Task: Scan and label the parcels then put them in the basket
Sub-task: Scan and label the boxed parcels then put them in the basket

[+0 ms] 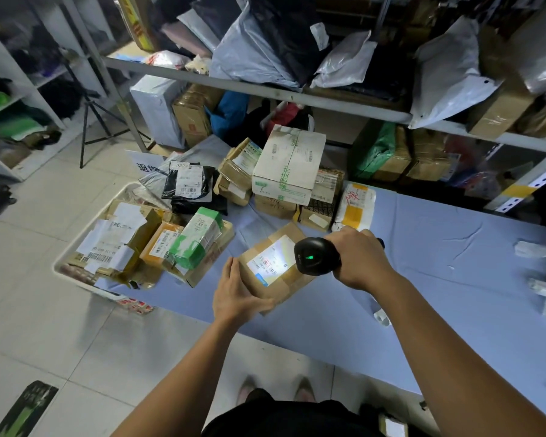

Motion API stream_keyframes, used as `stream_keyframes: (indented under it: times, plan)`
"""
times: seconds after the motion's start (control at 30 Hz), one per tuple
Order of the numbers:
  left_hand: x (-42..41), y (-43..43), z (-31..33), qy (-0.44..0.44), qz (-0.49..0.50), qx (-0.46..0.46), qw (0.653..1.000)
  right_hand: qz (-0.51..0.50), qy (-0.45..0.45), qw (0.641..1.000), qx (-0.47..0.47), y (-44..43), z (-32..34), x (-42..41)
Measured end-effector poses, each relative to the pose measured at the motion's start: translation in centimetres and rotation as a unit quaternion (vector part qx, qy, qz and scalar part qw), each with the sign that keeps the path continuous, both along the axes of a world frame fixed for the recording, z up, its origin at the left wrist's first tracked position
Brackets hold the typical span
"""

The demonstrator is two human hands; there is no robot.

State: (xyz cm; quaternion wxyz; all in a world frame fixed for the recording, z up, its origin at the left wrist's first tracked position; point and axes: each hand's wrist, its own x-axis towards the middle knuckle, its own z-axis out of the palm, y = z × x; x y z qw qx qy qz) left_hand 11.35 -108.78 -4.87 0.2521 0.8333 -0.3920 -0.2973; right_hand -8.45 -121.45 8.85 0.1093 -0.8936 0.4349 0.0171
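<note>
A brown cardboard parcel (273, 268) lies on the blue table (438, 279), its white shipping label lit by the scanner's light. My left hand (238, 294) holds the parcel's near left corner, fingers curled round its edge. My right hand (363, 257) grips a black handheld scanner (316, 255) with a green light on top, pointed at the label from the right. A white basket (63, 263) at the table's left end holds several labelled parcels.
A pile of boxes and bags (284, 175) stands at the back of the table. Small label scraps and items (542, 279) lie at the right edge. Shelves packed with parcels (297, 58) rise behind. A tripod (92, 121) stands on the tiled floor to the left.
</note>
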Motion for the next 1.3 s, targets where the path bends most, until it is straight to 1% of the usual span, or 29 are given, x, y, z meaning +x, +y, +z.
stream_keyframes:
  times: [0.17, 0.33, 0.43, 0.53, 0.67, 0.77, 0.87, 0.97, 1.03, 1.13, 1.3]
  plan:
    - [-0.2, 0.1, 0.3, 0.001, 0.002, -0.003, 1.000, -0.003, -0.024, 1.000, -0.011, -0.1, 0.2, -0.5]
    - [-0.3, 0.0, 0.4, 0.006, 0.000, -0.016, 1.000, 0.017, -0.004, 0.999, -0.036, -0.4, 0.4, -0.8]
    - [-0.2, 0.0, 0.3, 0.004, -0.003, -0.010, 1.000, -0.005, -0.030, 0.999, -0.025, -0.4, 0.3, -1.1]
    - [-0.3, -0.1, 0.7, -0.004, -0.003, -0.015, 1.000, -0.081, -0.077, 0.993, 0.025, -0.3, -0.8, -1.6]
    - [-0.3, -0.1, 0.6, -0.035, 0.006, -0.017, 0.999, -0.169, -0.127, 0.967, 0.141, -0.2, -5.2, -3.3]
    - [-1.0, -0.4, 0.7, -0.046, 0.003, -0.026, 0.999, -0.202, -0.099, 0.955, 0.192, 0.5, -9.0, -4.7]
    - [-2.0, -0.7, 0.6, -0.055, 0.017, -0.022, 0.998, -0.216, -0.053, 0.951, 0.214, 1.9, -12.5, -6.1]
    - [-3.4, -1.0, 0.4, -0.052, 0.046, -0.022, 0.997, -0.222, -0.016, 0.953, 0.205, 3.3, -15.1, -7.0]
    - [-4.4, -1.2, 0.2, -0.057, 0.055, -0.022, 0.997, -0.234, -0.009, 0.952, 0.195, 3.7, -16.6, -7.4]
    - [-5.3, -1.3, 0.1, -0.065, 0.054, -0.012, 0.996, -0.252, -0.006, 0.950, 0.185, 4.0, -18.1, -7.7]
    - [-5.5, -1.1, 0.1, -0.073, 0.044, -0.003, 0.996, -0.251, 0.013, 0.954, 0.162, 3.8, -19.8, -8.1]
